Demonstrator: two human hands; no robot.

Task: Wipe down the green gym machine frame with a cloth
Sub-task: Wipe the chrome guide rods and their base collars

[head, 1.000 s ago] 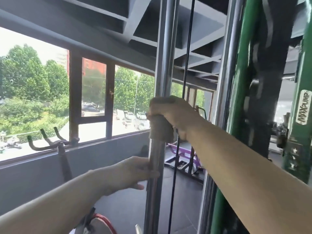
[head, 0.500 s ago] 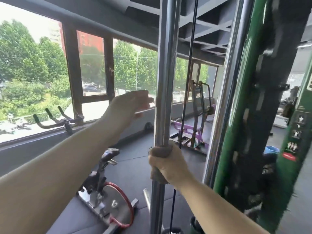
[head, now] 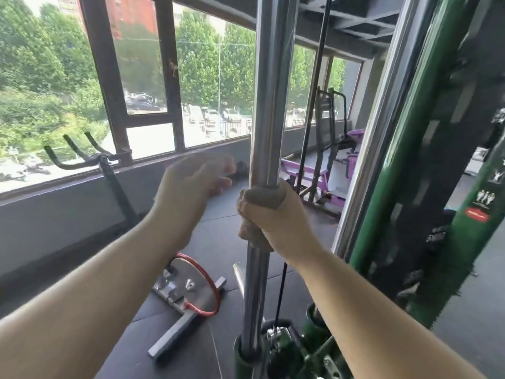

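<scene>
Tan cloth [head: 255, 214], chrome silver pole [head: 269, 105], green frame [head: 404, 149], purple bench [head: 314, 176], red-rimmed flywheel [head: 196, 289]

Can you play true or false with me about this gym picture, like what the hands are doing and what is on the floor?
1. The right hand grips a cloth around the chrome pole. True.
2. The left hand holds the pole too. False: it is off the pole, in the air.
3. An exercise bike stands by the window. True.
4. The cloth is bright blue. False: it is brownish grey.
5. The green frame is left of the pole. False: it is to the right.
</scene>
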